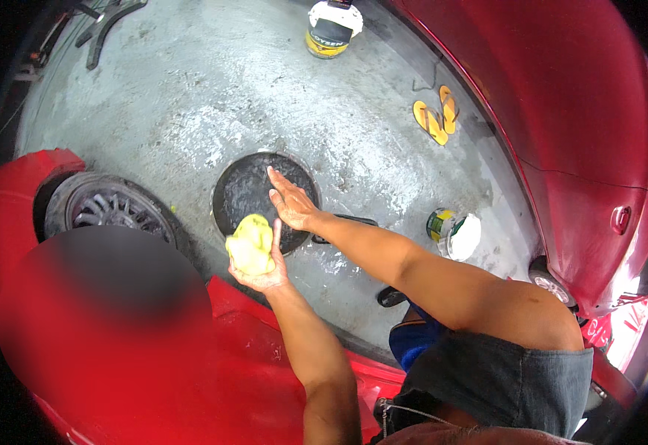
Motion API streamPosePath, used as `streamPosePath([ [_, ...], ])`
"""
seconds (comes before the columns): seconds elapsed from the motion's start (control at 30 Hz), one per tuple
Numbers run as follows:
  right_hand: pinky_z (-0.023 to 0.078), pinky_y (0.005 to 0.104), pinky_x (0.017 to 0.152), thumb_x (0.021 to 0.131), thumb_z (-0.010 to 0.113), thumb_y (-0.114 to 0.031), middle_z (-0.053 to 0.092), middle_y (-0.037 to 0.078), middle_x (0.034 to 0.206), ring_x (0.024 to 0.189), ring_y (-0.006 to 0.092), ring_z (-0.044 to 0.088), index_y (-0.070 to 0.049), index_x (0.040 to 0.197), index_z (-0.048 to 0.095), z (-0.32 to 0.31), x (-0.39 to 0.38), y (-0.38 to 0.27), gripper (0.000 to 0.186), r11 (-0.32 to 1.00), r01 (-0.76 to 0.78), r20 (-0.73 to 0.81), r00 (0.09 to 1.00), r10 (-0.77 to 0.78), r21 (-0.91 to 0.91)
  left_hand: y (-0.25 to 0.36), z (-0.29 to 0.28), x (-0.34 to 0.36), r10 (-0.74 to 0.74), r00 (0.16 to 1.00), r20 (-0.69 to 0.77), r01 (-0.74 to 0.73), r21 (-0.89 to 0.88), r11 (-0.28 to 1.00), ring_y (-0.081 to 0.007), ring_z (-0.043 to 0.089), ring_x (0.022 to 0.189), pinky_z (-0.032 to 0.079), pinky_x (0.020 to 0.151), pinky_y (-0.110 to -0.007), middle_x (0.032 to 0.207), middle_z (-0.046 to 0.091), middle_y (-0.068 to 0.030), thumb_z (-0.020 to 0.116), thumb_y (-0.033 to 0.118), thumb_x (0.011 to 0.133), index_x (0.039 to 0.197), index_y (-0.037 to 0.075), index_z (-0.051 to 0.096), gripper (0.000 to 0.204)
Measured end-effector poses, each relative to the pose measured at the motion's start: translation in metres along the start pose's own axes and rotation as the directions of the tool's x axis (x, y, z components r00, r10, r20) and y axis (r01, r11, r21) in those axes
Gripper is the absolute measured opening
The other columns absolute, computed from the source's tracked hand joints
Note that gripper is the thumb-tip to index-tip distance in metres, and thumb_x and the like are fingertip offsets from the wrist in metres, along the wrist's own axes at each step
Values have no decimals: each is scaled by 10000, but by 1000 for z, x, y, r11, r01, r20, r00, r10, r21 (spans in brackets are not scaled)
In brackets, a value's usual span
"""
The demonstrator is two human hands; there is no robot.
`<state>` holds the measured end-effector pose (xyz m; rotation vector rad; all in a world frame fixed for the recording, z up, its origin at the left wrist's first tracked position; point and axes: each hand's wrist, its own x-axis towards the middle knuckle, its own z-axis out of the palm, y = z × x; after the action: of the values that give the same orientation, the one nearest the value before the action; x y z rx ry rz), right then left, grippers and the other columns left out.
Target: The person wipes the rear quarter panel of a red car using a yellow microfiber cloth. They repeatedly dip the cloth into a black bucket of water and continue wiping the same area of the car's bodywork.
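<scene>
My left hand [266, 279] holds a pale yellow lump [250, 246], soft-looking and uneven. Whether it is a sponge, a cloth or a putty-like mass I cannot tell. Just beyond it, my right hand [292, 205] is open and flat, its fingers stretched out and pressed side by side, with nothing in it. Both hands are over or beside a round dark basin [217, 194] on the floor. Its inside looks wet and dark, and my hands hide part of it. The fingers of my left hand curl round the lump from below.
A red car panel [242, 356] lies close below my left arm, near a wheel [116, 211]. A dark red car [561, 96] stands at the right. Yellow flip-flops [431, 122], a white-and-yellow bucket [331, 33] and an open can [454, 231] sit on the grey floor.
</scene>
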<state>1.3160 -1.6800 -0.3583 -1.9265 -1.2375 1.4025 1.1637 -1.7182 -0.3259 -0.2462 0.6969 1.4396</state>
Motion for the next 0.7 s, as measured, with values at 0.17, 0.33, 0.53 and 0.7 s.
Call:
streamPosePath([
  [0.17,148,341,1264,1008,404,-113,146,175,1701,1580,267,122,-54,1637,101,35,-49,-31,701,941,35,74,995,-63,336,52,3,-60,-15,971,239,75,-241,968,-433,458,1400,340,1187,-591,1493,483,-271,635,353,820,1426,-44,488,740],
  [0.33,527,327,1003,1010,378,-176,372,154,1593,1171,236,625,-145,1649,-47,57,-126,-24,768,539,-76,96,995,-9,839,46,46,-153,11,993,121,12,-191,982,-408,587,1249,505,1028,-571,1370,588,-227,607,371,804,1347,-8,549,665],
  [0.53,256,342,1194,1010,428,-634,212,141,1665,1479,236,290,-10,1629,88,144,-272,-117,943,557,86,146,922,-359,826,150,81,-292,262,955,138,-269,39,962,-351,657,1148,595,884,-542,1286,654,-151,543,382,954,1300,87,590,457],
  [0.7,48,535,1253,1061,267,-551,102,257,1668,1549,423,64,-44,1623,143,182,-404,-228,767,602,534,172,647,-743,593,230,181,-404,671,731,123,-537,710,455,-310,708,974,609,886,-447,1078,694,-173,651,78,846,1155,-7,583,327],
])
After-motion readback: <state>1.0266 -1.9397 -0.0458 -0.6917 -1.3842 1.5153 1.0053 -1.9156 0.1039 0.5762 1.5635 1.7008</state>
